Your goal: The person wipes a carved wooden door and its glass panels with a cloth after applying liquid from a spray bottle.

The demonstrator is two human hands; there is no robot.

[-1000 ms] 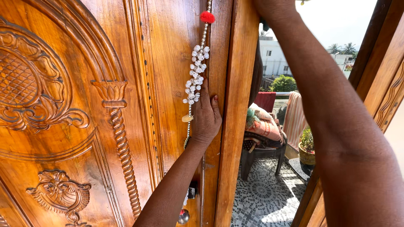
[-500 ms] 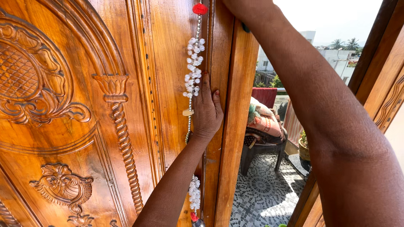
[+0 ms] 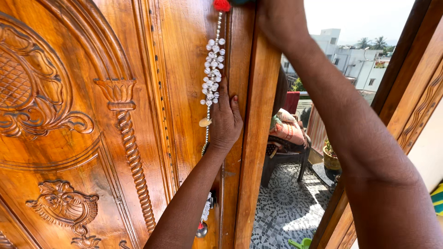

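A carved wooden door (image 3: 92, 115) fills the left half of the head view. Down its right side hangs a string of white shell beads (image 3: 213, 69) with a red pompom (image 3: 221, 4) at the top and a small metal bell (image 3: 201, 229) low down. My left hand (image 3: 225, 122) lies flat against the door beside the string, fingers pointing up, close to the door's edge (image 3: 256, 138). My right arm reaches up across the gap; my right hand (image 3: 277, 18) is at the top of the door edge, its fingers cut off by the frame's top.
Through the gap I see a balcony with a mosaic tile floor (image 3: 286, 203), a dark chair (image 3: 286, 147) piled with cloths and a potted plant (image 3: 331, 159). A second wooden door leaf (image 3: 415, 83) stands at the right. Buildings and trees lie beyond.
My view has tilted a little, so the pompom now sits at the top edge. My right hand has shifted slightly at the top of the door edge. My left hand stays flat on the door.
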